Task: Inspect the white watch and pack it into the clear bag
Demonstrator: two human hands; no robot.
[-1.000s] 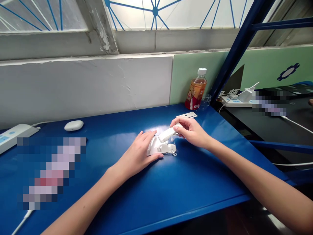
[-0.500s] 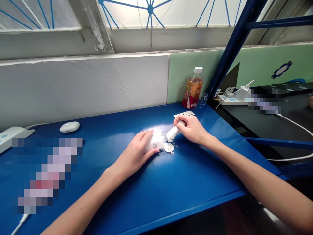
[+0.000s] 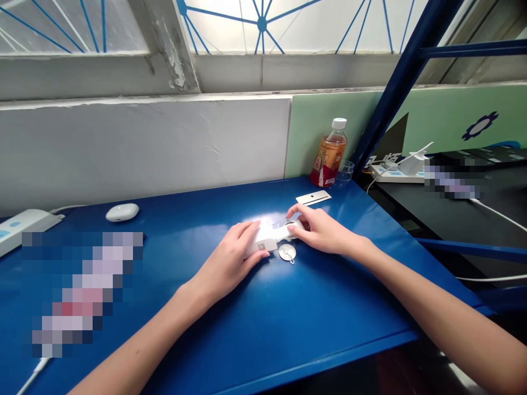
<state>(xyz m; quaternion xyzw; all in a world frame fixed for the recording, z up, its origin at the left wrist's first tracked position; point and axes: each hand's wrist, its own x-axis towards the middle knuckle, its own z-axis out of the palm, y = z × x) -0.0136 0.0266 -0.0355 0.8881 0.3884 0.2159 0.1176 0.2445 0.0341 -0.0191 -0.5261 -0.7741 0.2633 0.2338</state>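
A small white plastic device (image 3: pixel 267 239) lies on the blue table (image 3: pixel 288 318), with a round clear suction disc (image 3: pixel 287 252) just in front of it. My left hand (image 3: pixel 230 260) rests on the device's left end, fingers curled over it. My right hand (image 3: pixel 323 230) pinches the white arm at the device's right end, pressed low near the table. A thin white card (image 3: pixel 313 198) lies behind my right hand.
A bottle of amber drink (image 3: pixel 330 153) and a clear cup (image 3: pixel 346 169) stand at the back right by a blue rack post (image 3: pixel 395 88). A white mouse-shaped object (image 3: pixel 122 212) and a power strip (image 3: pixel 24 226) lie at the left. Another power strip (image 3: pixel 397 173) sits on the dark bench.
My right hand has brought the white arm down from raised to nearly flat against the device. The suction disc now lies in the open in front. My left hand has stayed put.
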